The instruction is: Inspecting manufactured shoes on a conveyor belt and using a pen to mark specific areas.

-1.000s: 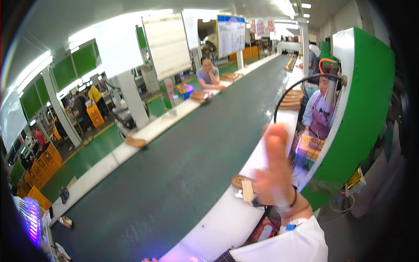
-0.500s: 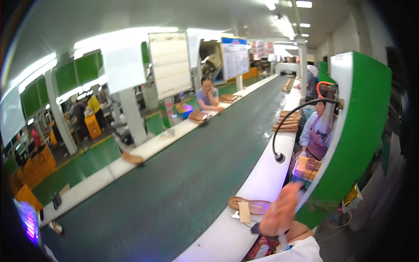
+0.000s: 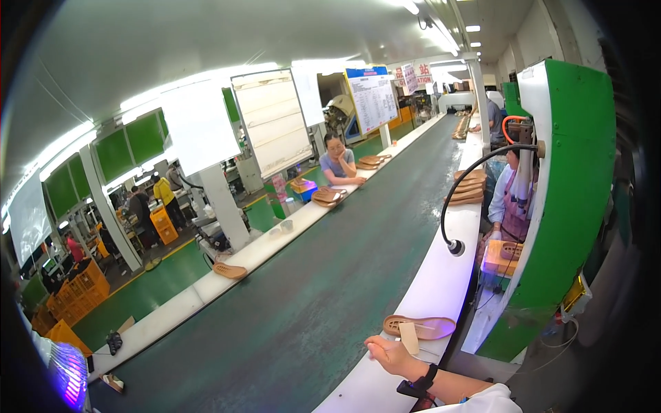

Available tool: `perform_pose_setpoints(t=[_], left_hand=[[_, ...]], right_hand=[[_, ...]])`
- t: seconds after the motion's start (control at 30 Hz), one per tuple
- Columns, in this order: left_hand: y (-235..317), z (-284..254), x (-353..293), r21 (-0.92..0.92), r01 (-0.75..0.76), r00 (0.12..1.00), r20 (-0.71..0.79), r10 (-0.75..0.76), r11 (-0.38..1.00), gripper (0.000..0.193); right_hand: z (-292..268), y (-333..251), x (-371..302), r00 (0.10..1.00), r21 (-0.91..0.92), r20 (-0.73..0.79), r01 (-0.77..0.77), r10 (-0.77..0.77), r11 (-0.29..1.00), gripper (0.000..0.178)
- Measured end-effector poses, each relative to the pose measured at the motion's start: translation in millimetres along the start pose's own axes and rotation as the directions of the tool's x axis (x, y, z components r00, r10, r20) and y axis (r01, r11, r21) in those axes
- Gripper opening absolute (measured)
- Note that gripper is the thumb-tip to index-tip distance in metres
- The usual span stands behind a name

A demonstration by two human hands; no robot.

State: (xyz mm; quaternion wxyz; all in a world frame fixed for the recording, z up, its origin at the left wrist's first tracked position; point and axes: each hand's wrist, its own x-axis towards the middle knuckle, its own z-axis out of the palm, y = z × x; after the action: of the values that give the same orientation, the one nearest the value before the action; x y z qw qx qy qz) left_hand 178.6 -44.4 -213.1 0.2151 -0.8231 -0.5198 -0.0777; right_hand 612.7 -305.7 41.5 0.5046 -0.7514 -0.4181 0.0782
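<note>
Right hand [image 3: 391, 356] has bent fingers; I can't tell if it's closed. I see it near a brown shoe sole [image 3: 438, 328] and tan card [image 3: 409, 339].

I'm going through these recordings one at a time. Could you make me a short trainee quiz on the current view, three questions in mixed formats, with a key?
1. Open question: what overlaps the brown shoe sole nearest the wearer's right hand?

2. True or false: the wearer's left hand is in view.

3. Multiple choice: what colour is the conveyor belt between the two white ledges?
(a) dark green
(b) bright yellow
(c) red

Key
1. A beige card.
2. False; of the wearer's own hands, only the right one shows.
3. (a) dark green.
</note>
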Motion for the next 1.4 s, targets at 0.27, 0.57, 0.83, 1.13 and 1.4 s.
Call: perform_pose_setpoints(t=[0.27,0.57,0.83,1.13,1.4], left_hand=[[16,-16,9,-0.119,0.324,0.933,0.208,-0.296,0.939,0.021],[17,-17,11,-0.110,0.294,0.944,0.188,-0.271,0.949,0.020],[13,-16,8,-0.119,0.278,0.951,0.176,-0.256,0.953,0.020],[17,-25,13,-0.076,0.259,0.951,0.196,-0.241,0.963,0.020],[26,-76,22,-0.333,0.375,0.923,0.215,-0.318,0.865,0.020]], right_hand=[[38,68,-18,0.983,-0.173,0.063,-0.157,0.170,0.972,0.032],[40,64,-25,0.993,-0.160,0.051,-0.098,0.107,0.982,0.028],[16,34,-1,0.999,-0.148,-0.013,-0.047,0.046,0.988,0.030],[16,17,22,0.993,-0.092,-0.090,0.062,-0.070,0.994,0.027],[-9,-34,49,0.893,0.012,-0.394,0.242,-0.218,0.970,0.022]])
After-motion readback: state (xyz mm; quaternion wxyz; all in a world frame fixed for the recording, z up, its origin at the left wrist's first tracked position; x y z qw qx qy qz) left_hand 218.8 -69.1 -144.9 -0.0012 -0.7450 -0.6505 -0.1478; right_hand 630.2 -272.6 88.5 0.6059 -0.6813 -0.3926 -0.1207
